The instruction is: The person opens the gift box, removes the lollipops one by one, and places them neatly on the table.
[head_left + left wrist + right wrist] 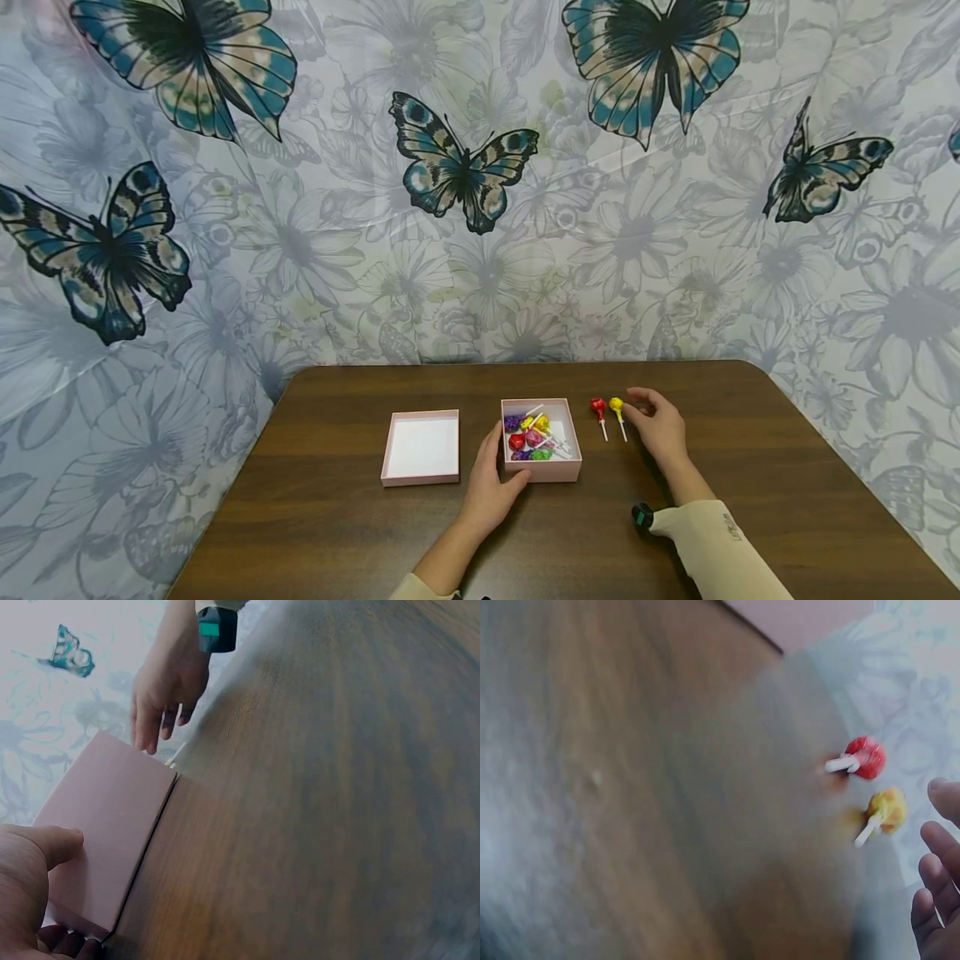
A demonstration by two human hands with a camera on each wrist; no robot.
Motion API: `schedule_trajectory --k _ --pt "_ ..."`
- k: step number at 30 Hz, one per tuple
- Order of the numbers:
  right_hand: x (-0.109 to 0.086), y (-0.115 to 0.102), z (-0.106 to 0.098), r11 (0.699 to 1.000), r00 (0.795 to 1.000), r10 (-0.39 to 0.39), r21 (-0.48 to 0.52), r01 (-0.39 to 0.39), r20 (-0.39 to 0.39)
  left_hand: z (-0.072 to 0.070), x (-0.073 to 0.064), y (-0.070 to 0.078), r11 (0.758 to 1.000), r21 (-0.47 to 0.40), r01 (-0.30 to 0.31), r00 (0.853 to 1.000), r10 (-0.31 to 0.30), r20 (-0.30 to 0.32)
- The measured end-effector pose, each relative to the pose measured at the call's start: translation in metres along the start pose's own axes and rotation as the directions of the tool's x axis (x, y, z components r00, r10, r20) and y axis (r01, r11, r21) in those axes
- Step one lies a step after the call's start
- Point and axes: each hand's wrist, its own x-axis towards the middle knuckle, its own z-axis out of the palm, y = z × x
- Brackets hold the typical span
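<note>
A pink box [546, 472] stands upright on the table with several colourful lollipops [517, 442] in it. My left hand [487, 487] grips its left side, thumb on the front wall and fingers around the side; the left wrist view shows the thumb against the pink wall [112, 802]. To the right of the box lie a red lollipop [597, 406] and a yellow lollipop [616, 405], side by side, sticks toward me. Just right of the yellow one is my right hand [662, 429], its fingers loosely bent and holding nothing. The right wrist view shows its fingertips apart from both lollipops.
A shallow box lid [420, 447], white inside with pink edges, lies left of the box. Everything rests on a brown wooden table [330, 533]. Behind its far edge hangs a cloth [330, 275] printed with flowers and butterflies. A dark device [642, 516] sits at my right wrist.
</note>
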Motion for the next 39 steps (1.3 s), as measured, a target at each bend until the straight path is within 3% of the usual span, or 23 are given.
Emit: schedule_trajectory --k 11,19,29,39 --pt "-0.006 -0.029 -0.002 0.994 0.995 -0.099 0.041 0.100 -0.025 -0.001 0.000 -0.001 1.000 0.003 -0.005 1.000 0.005 -0.001" --pt "-0.016 -0.061 -0.005 0.981 0.982 -0.182 0.082 0.179 0.039 -0.001 0.001 0.000 1.000 0.000 -0.010 1.000 0.010 0.001" --pt "-0.023 -0.074 -0.005 0.958 0.964 -0.233 0.197 0.206 0.125 0.000 0.001 0.001 1.000 -0.001 -0.003 1.000 0.003 0.001" --pt "-0.053 -0.108 -0.015 0.943 0.925 -0.302 0.214 0.254 0.231 -0.001 0.001 0.000 1.000 -0.003 0.003 1.000 -0.003 0.002"
